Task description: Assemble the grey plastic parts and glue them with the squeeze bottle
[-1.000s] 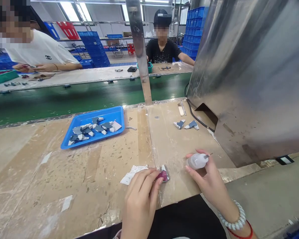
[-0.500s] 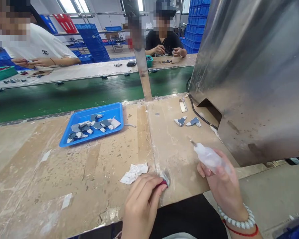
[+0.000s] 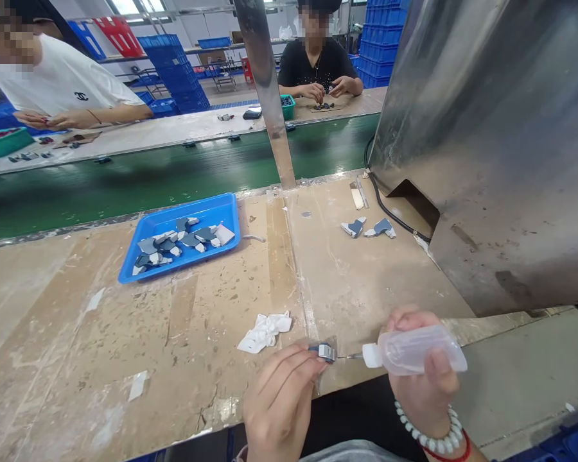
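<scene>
My left hand [image 3: 282, 401] pinches a small grey part [image 3: 324, 351] against the worn wooden bench near its front edge. My right hand [image 3: 421, 378] grips a clear squeeze bottle [image 3: 414, 350] lying sideways, its thin metal needle tip pointing left and reaching the part. A crumpled white tissue [image 3: 264, 330] lies just left of the part. A bead bracelet and a red cord circle my right wrist.
A blue tray [image 3: 221, 208] holding several grey and white parts sits at mid-left. Two loose grey parts [image 3: 368, 227] lie near a big steel housing [image 3: 491, 141] at right, beside a black cable. A green conveyor belt [image 3: 139, 183] runs behind; two people work at the far bench.
My right hand has swung the bottle round and lowered it, so its needle now points left at the part. My left hand has turned the part, hiding its pink side.
</scene>
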The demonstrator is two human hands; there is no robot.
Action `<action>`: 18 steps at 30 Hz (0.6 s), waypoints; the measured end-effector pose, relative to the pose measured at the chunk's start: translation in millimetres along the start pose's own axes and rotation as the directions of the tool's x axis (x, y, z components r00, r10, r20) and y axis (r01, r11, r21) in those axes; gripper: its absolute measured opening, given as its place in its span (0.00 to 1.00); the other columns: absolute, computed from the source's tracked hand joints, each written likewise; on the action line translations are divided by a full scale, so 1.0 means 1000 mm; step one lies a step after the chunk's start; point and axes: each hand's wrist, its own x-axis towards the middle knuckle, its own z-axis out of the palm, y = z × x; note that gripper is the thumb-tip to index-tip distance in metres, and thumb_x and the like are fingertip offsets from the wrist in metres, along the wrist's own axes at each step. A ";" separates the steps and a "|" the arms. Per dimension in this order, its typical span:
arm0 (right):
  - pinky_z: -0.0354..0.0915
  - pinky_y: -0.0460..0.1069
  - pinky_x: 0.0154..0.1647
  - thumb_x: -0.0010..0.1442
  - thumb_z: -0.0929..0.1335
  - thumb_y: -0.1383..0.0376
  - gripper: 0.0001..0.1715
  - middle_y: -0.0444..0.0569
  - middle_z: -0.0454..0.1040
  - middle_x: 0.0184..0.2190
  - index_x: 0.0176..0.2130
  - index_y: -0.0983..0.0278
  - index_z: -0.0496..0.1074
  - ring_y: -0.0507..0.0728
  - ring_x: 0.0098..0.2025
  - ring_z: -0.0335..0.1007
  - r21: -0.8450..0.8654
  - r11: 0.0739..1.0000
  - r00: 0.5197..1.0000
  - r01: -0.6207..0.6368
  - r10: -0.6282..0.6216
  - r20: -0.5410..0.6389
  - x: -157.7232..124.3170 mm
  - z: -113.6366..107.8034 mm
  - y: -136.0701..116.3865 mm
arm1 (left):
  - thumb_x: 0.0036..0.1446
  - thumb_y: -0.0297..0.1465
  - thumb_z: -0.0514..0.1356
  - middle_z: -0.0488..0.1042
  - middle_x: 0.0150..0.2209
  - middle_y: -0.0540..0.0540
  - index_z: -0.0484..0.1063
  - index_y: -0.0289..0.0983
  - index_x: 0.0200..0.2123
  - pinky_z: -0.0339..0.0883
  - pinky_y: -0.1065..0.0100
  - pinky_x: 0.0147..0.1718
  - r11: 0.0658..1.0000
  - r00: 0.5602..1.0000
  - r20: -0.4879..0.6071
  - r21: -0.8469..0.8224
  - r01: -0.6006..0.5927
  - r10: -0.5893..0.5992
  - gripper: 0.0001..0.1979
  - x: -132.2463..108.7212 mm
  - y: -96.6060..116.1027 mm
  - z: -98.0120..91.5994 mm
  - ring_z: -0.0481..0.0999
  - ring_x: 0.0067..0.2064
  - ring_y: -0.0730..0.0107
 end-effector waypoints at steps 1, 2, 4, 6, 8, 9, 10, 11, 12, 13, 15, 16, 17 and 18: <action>0.58 0.50 0.27 0.57 0.72 0.46 0.19 0.47 0.66 0.30 0.32 0.58 0.74 0.56 0.30 0.62 -0.044 0.997 0.998 0.056 -0.055 0.018 -0.003 -0.001 0.001 | 0.61 0.19 0.62 0.80 0.34 0.46 0.78 0.37 0.39 0.79 0.62 0.43 1.000 1.000 -0.001 -0.007 0.002 -0.002 0.09 0.000 0.000 -0.001 0.81 0.41 0.64; 0.59 0.51 0.27 0.58 0.71 0.46 0.18 0.47 0.67 0.30 0.33 0.58 0.74 0.56 0.30 0.62 -0.090 0.990 0.993 0.112 -0.108 0.045 -0.006 -0.002 0.002 | 0.61 0.19 0.62 0.80 0.34 0.46 0.78 0.37 0.39 0.80 0.62 0.42 1.000 1.000 0.004 -0.012 0.008 -0.007 0.09 0.001 0.000 -0.001 0.81 0.42 0.64; 0.61 0.52 0.27 0.60 0.70 0.48 0.16 0.48 0.68 0.30 0.35 0.58 0.74 0.57 0.30 0.64 -0.157 0.965 0.975 0.209 -0.193 0.112 -0.010 -0.005 0.005 | 0.60 0.18 0.62 0.80 0.35 0.46 0.77 0.38 0.40 0.80 0.61 0.43 1.000 0.999 0.033 -0.016 0.020 -0.019 0.10 0.002 0.001 -0.004 0.81 0.43 0.63; 0.62 0.52 0.26 0.61 0.69 0.50 0.14 0.48 0.69 0.30 0.38 0.58 0.74 0.58 0.31 0.65 -0.188 0.943 0.956 0.273 -0.244 0.165 -0.012 -0.008 0.009 | 0.59 0.16 0.62 0.81 0.36 0.46 0.77 0.37 0.40 0.80 0.61 0.44 1.000 0.998 0.066 -0.019 0.024 -0.023 0.12 0.003 0.002 -0.006 0.81 0.44 0.63; 0.62 0.53 0.26 0.60 0.69 0.52 0.13 0.48 0.69 0.29 0.39 0.58 0.74 0.59 0.31 0.66 -0.203 0.922 0.938 0.329 -0.294 0.186 -0.013 -0.011 0.013 | 0.59 0.15 0.61 0.81 0.36 0.45 0.78 0.37 0.40 0.79 0.63 0.44 0.999 0.997 0.079 -0.025 0.023 -0.020 0.13 0.004 0.003 -0.007 0.81 0.45 0.64; 0.62 0.52 0.25 0.60 0.69 0.52 0.14 0.47 0.69 0.28 0.39 0.58 0.73 0.59 0.30 0.66 -0.211 0.908 0.926 0.361 -0.323 0.193 -0.013 -0.012 0.015 | 0.59 0.14 0.61 0.81 0.37 0.45 0.78 0.36 0.40 0.79 0.63 0.44 0.999 0.997 0.080 -0.030 0.023 -0.021 0.13 0.004 0.004 -0.008 0.81 0.45 0.64; 0.61 0.52 0.24 0.59 0.68 0.51 0.14 0.47 0.69 0.27 0.39 0.59 0.73 0.59 0.29 0.66 -0.217 0.892 0.913 0.396 -0.357 0.199 -0.013 -0.013 0.016 | 0.59 0.14 0.61 0.81 0.37 0.45 0.78 0.36 0.40 0.79 0.64 0.44 0.999 0.997 0.080 -0.034 0.026 -0.023 0.13 0.003 0.004 -0.008 0.81 0.45 0.64; 0.60 0.52 0.23 0.59 0.68 0.51 0.15 0.47 0.68 0.27 0.38 0.59 0.73 0.58 0.28 0.65 -0.222 0.874 0.897 0.432 -0.391 0.205 -0.014 -0.013 0.017 | 0.59 0.14 0.62 0.81 0.37 0.45 0.78 0.35 0.40 0.79 0.64 0.44 0.999 0.997 0.078 -0.035 0.032 -0.029 0.13 0.003 0.004 -0.007 0.81 0.45 0.64; 0.60 0.52 0.23 0.60 0.68 0.50 0.16 0.47 0.68 0.26 0.39 0.58 0.73 0.58 0.28 0.65 -0.228 0.857 0.882 0.463 -0.420 0.213 -0.014 -0.014 0.018 | 0.58 0.14 0.62 0.81 0.37 0.45 0.78 0.35 0.40 0.79 0.65 0.44 0.999 0.997 0.076 -0.034 0.034 -0.031 0.13 0.002 0.003 -0.007 0.81 0.45 0.65; 0.61 0.52 0.23 0.60 0.68 0.49 0.17 0.47 0.69 0.25 0.39 0.58 0.74 0.59 0.27 0.66 -0.238 0.847 0.876 0.475 -0.428 0.221 -0.015 -0.014 0.019 | 0.58 0.13 0.62 0.81 0.37 0.45 0.78 0.35 0.39 0.78 0.65 0.43 0.999 0.997 0.072 -0.033 0.035 -0.033 0.13 0.001 0.003 -0.007 0.81 0.45 0.65; 0.63 0.53 0.24 0.61 0.68 0.47 0.18 0.47 0.70 0.25 0.40 0.57 0.74 0.60 0.27 0.68 -0.260 0.851 0.885 0.457 -0.406 0.226 -0.018 -0.015 0.019 | 0.57 0.13 0.62 0.81 0.38 0.46 0.78 0.35 0.39 0.78 0.65 0.43 0.999 0.997 0.066 -0.037 0.035 -0.032 0.14 0.000 0.003 -0.007 0.81 0.45 0.65; 0.64 0.54 0.24 0.61 0.68 0.46 0.18 0.47 0.71 0.24 0.41 0.56 0.74 0.61 0.28 0.68 -0.273 0.854 0.892 0.443 -0.387 0.236 -0.019 -0.015 0.019 | 0.57 0.13 0.63 0.82 0.38 0.46 0.78 0.35 0.39 0.79 0.65 0.43 0.999 0.998 0.062 -0.041 0.033 -0.030 0.14 0.000 0.003 -0.007 0.81 0.45 0.65; 0.65 0.55 0.24 0.60 0.69 0.45 0.19 0.48 0.72 0.24 0.42 0.56 0.74 0.61 0.28 0.69 -0.284 0.854 0.894 0.436 -0.373 0.248 -0.020 -0.015 0.019 | 0.57 0.12 0.63 0.82 0.37 0.46 0.78 0.35 0.39 0.79 0.65 0.43 0.998 0.998 0.061 -0.044 0.035 -0.032 0.14 0.000 0.003 -0.007 0.81 0.45 0.65; 0.65 0.55 0.24 0.59 0.69 0.45 0.20 0.48 0.72 0.25 0.42 0.56 0.74 0.62 0.27 0.70 -0.291 0.850 0.891 0.440 -0.370 0.264 -0.020 -0.016 0.019 | 0.56 0.12 0.63 0.82 0.37 0.47 0.78 0.35 0.39 0.79 0.66 0.42 0.998 0.998 0.060 -0.044 0.039 -0.036 0.14 0.000 0.004 -0.007 0.82 0.44 0.66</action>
